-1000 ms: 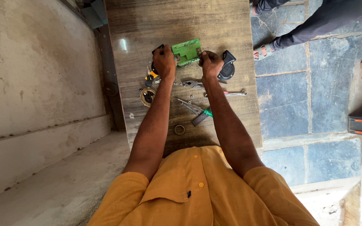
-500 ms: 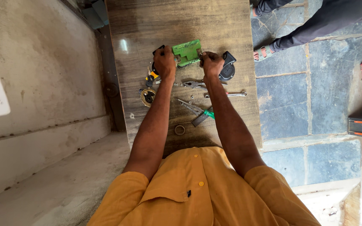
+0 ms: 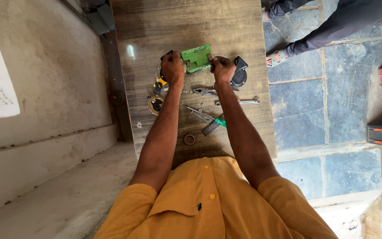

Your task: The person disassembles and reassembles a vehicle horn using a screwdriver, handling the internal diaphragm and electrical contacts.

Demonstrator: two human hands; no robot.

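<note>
Both hands apparently grip flat green board (image 3: 196,58).

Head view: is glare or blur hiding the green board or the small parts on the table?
Head view: daylight is even and the frame sharp; one pale glare patch sits on the wooden table, clear of the green board; left hand and right hand cover its ends; wide-angle lens bends the edges.

One head-worn camera looks steeply down from above the person onto the wooden table (image 3: 155,26).
</note>
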